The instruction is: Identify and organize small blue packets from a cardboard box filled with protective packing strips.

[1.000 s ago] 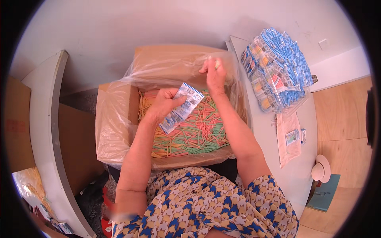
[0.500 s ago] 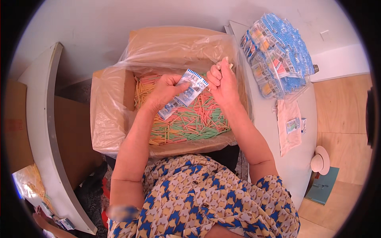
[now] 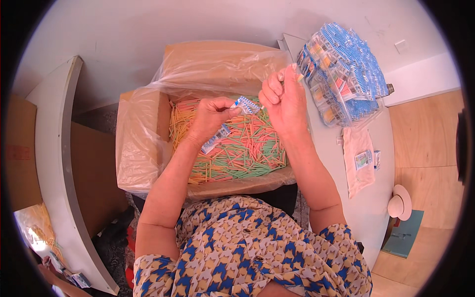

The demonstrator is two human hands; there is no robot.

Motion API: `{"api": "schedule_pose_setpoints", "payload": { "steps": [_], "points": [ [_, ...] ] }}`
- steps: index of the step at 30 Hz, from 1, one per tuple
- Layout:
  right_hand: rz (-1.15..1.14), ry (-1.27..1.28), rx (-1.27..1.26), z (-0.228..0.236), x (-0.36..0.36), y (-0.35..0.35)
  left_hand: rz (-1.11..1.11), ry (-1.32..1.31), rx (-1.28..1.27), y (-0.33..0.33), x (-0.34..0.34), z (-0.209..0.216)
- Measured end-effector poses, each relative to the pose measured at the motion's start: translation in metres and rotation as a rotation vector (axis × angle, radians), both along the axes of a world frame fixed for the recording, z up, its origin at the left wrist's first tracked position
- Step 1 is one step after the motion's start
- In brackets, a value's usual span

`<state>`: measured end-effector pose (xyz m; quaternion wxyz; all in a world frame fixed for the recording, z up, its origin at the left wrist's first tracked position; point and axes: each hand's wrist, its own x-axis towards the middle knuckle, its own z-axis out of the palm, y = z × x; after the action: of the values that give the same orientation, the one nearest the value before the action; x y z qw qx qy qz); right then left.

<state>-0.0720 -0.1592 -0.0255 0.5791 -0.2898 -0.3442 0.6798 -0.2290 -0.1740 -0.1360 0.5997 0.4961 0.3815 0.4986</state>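
By wall (image 3: 123, 29) — box (image 3: 198, 59) sits nr wht tbl (image 3: 330, 151).

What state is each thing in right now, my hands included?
Left hand: closed, pinching the packet
Right hand: fingers curled; contents unclear
Packet: bent, held over the box
Box: open
Plastic liner: draped over the box's sides
Colored sticks: loose, jumbled
Blue-edged packets: heaped together
Pink cloth: spread out

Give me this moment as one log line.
left hand: pinching small packet; right hand: curled closed near packet; below: coloured sticks in lined cardboard box
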Motion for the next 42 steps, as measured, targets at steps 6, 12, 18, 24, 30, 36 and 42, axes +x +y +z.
{"api": "schedule_pose_setpoints", "payload": {
  "steps": [6,12,18,24,30,36,42],
  "points": [
    [-0.03,-0.265,0.129,-0.014,-0.013,0.002,0.003,0.044,0.063,-0.001,0.003,0.004],
    [-0.048,-0.407,0.148,-0.014,-0.013,0.003,0.01,0.023,0.068,-0.002,0.004,0.003],
    [-0.058,-0.432,0.223,-0.023,-0.013,0.004,0.034,0.023,0.1,-0.002,0.006,0.0],
    [-0.068,-0.395,0.097,-0.024,-0.015,0.005,0.043,0.182,0.178,-0.002,0.008,0.002],
    [-0.02,-0.475,0.209,-0.026,-0.007,0.012,0.052,0.036,0.087,0.001,0.006,-0.002],
    [-0.015,-0.479,0.171,-0.027,-0.011,0.009,0.027,0.037,0.1,-0.003,0.005,0.004],
    [-0.09,-0.498,0.149,-0.029,-0.007,0.011,-0.03,0.057,0.061,-0.003,0.006,0.004]
  ]
}}
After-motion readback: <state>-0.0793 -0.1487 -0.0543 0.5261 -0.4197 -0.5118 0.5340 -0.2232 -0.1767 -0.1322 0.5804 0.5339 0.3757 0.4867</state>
